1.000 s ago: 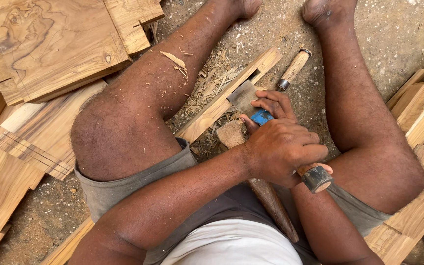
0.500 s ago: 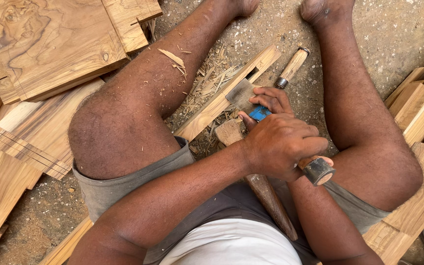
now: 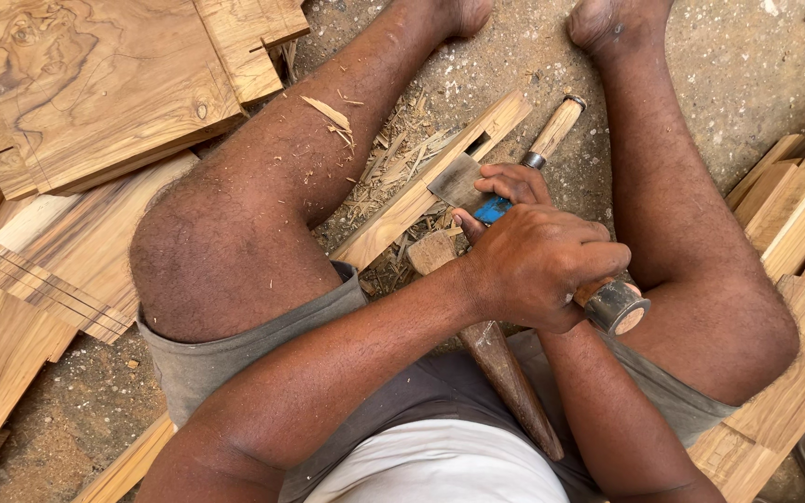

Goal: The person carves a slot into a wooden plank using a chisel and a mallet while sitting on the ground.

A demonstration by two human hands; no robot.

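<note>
The person sat on the gritty ground (image 3: 757, 65) with a long wooden strip (image 3: 421, 191) running between the legs, and everything else is best placed from that strip. The left hand (image 3: 538, 265) was wrapped tight round the handle of a chisel (image 3: 607, 303), whose metal-ringed butt stuck out on the side of the hand away from the strip; the right hand (image 3: 510, 186) lay directly over the strip, its fingers closed down around the chisel's blue shank and the flat blade (image 3: 454, 182), which met the strip's upper face. Just beyond the blade, farther along the strip towards the feet, a rectangular slot (image 3: 477, 142) was already cut through the wood; a scatter of shavings (image 3: 402, 154) lay beside the strip on the left-leg side, and a few chips clung to that leg, so a fair amount of cutting looked done. How deep the wood under the blade had been pared could not be told, since the hands covered it; I judged the work as part-way, with the cut at the blade unfinished.

A second chisel (image 3: 552, 130) with a pale wooden handle lay across the far side of the strip, near the right foot, untouched; a wooden mallet (image 3: 491, 345) lay just on the near side of the strip, its head (image 3: 432, 251) almost touching it and its handle running back under the left forearm; neither hand held it. Flat planks (image 3: 95, 84) were stacked well off to the left of the strip, and more boards (image 3: 803, 214) lay beyond the right leg.
</note>
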